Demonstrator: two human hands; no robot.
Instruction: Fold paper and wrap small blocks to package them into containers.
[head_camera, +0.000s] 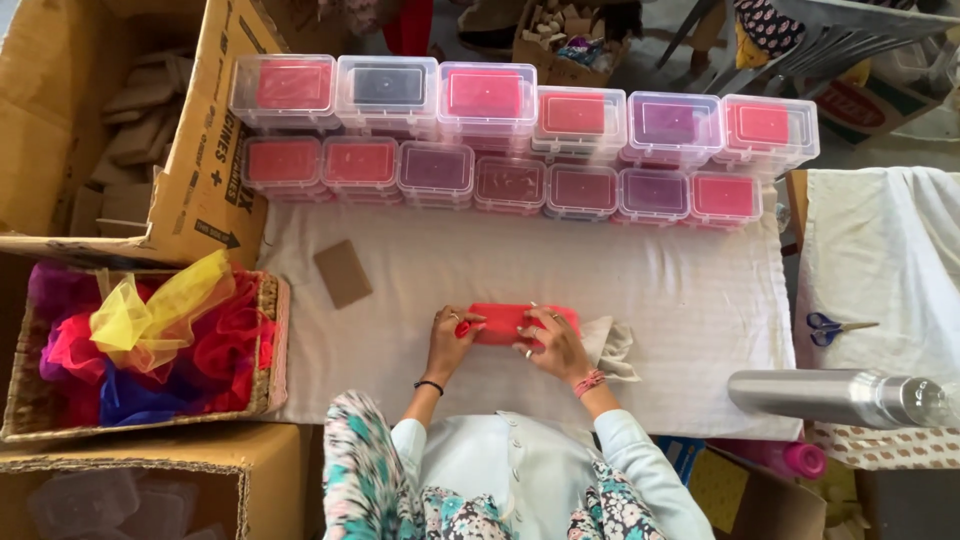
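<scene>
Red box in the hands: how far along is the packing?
Done, by the look of it: thirteen lidded clear boxes stacked in two rows at the back of the white cloth. In hand: the left hand and right hand grip one red box. Left: the wicker basket holds coloured net fabric, and empty clear boxes sit in the carton below.

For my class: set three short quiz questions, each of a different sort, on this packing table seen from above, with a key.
1. True or false: both hands hold the red box.
2. The scissors lie to the person's: A left, B right?
3. What fills the wicker basket?

Key: 1 true: left hand and right hand grip its ends. 2 B. 3 Coloured net fabric, yellow on top.
</scene>
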